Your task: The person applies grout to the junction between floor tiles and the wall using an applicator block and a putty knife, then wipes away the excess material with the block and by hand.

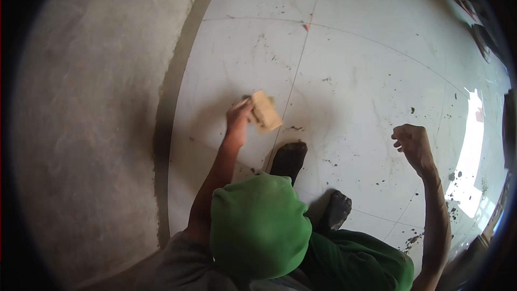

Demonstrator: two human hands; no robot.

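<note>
Gripping a blurred tan block (267, 110), the left hand (237, 117) is over pale floor tiles (350, 70); the right hand (412, 141), well apart, curls loosely, seemingly empty. Handling the block appears the current step; moving it would call for a firm left grip.

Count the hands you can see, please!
2: the left hand, left of centre, gripping a tan block; and the right hand, over at the right, with its fingers curled.
</note>
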